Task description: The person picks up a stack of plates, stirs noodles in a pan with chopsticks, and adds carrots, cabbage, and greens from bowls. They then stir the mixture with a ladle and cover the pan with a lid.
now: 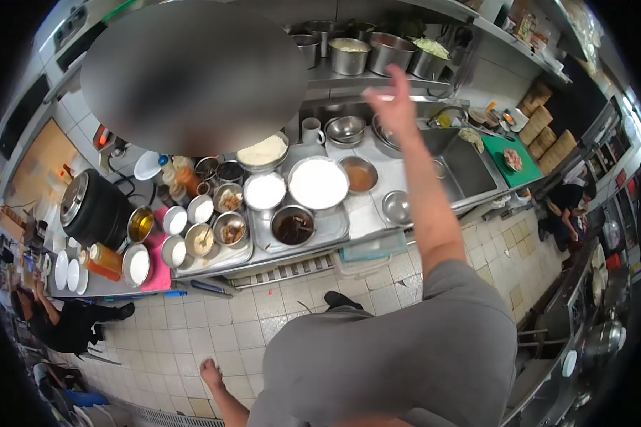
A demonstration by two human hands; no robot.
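Observation:
My right hand reaches forward over the counter with its fingers apart and holds nothing. It is slightly blurred, in front of the shelf of steel pots. Nearest to it are a pot of pale contents, a larger steel pot and a pot heaped with shredded green vegetable. Below it, stacked metal bowls stand beside a white mug. My left hand hangs low at my side above the tiled floor, fingers curled in, with nothing visible in them.
A sink lies right of my arm, with a green cutting board beyond it. Bowls of white powder, dark sauce and brown liquid cover the counter. One seated person is at left; another person is at right.

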